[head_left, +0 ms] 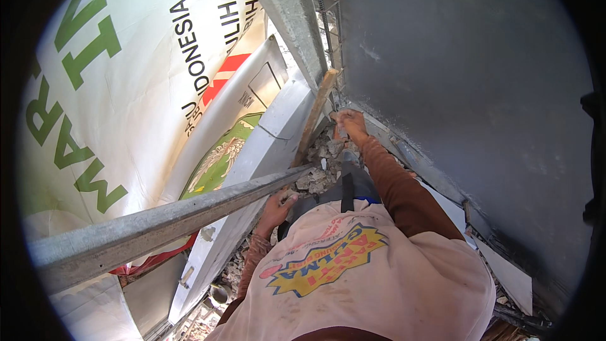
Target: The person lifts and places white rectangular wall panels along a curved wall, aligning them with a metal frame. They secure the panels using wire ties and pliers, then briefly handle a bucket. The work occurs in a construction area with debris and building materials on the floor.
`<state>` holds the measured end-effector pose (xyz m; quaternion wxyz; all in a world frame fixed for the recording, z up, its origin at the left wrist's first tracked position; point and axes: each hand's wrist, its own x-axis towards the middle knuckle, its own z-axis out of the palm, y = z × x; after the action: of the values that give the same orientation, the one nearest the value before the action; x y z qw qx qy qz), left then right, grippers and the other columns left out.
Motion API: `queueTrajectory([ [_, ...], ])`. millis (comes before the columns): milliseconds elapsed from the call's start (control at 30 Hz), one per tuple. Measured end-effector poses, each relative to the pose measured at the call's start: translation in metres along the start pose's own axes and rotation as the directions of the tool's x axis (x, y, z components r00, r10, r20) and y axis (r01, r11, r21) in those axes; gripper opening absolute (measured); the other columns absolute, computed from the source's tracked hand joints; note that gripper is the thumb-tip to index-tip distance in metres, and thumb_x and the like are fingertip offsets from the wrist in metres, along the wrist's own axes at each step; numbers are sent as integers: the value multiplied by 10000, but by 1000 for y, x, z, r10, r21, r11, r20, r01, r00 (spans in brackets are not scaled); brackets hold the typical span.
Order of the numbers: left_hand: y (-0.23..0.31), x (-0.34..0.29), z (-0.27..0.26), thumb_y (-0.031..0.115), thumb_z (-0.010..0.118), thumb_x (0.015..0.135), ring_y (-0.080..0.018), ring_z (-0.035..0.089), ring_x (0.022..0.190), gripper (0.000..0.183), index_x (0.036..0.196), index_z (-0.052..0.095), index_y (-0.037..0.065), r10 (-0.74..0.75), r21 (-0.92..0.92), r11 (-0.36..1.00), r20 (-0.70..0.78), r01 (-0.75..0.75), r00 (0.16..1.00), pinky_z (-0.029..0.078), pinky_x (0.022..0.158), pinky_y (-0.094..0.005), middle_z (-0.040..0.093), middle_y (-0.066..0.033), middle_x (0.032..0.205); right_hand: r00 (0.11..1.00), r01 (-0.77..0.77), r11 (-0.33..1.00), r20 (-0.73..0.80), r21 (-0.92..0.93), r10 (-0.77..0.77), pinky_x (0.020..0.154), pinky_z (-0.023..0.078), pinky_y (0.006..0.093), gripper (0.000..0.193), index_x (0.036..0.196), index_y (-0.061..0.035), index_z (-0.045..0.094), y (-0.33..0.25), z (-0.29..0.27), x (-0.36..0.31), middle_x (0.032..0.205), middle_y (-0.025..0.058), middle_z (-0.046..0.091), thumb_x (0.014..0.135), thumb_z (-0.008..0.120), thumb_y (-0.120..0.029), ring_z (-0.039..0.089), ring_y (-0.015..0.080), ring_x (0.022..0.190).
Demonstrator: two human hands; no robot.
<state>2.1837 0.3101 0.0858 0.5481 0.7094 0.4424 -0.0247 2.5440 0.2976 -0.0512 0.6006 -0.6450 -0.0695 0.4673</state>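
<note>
Hiding whatever lies beneath its fingers, the right hand (351, 124) is bent and partly curled in the narrow corner beside the wooden stick (314, 115); whether it grips anything, I cannot tell. The left hand (276, 209) is half curled just below the far end of the grey metal bar (170, 224), and its grip cannot be made out either. Broken rubble (317, 178) lies between the two hands, partly covered by the person's legs and pale printed shirt (379, 271). The metal bar is cut off by the dark rim at the left, and the foot of the stick is hard to make out behind the bar.

At the lower left, a round, cup-like thing (219, 293) sits among debris; its inside is too small to read. The narrow gap itself holds the loose grey chunks, walled on the right by a large dark grey wall (467, 88) and on the left by a white beam (278, 120). Beyond that beam spreads a big creased banner (126, 88). A grey post (284, 12) leans at the top, next to thin steel rods (320, 6).
</note>
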Motion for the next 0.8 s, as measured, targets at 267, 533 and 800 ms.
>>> queueTrajectory([
  [267,18,2,12,320,623,973,-149,610,865,346,1107,712,13,-81,49,995,-67,84,994,479,843,-311,694,-68,896,998,24,796,28,605,-52,631,519,267,153,983,-13,655,56,35,93,830,47,647,922,605,-144,621,150,667],
  [533,-27,-41,12,291,604,984,-103,593,802,318,1091,718,15,-426,-213,889,-62,404,903,463,739,-276,681,-6,874,981,-4,751,-144,661,132,657,538,272,136,1029,-94,668,43,-21,127,825,-1,641,959,628,-203,614,113,703],
  [800,-26,-17,19,339,618,989,-109,591,772,368,1079,720,-3,-388,-106,917,0,385,922,477,739,-276,688,-22,866,996,-82,928,55,365,66,802,536,278,238,1166,-103,683,-22,-53,133,1017,-10,685,986,606,-237,622,106,849],
])
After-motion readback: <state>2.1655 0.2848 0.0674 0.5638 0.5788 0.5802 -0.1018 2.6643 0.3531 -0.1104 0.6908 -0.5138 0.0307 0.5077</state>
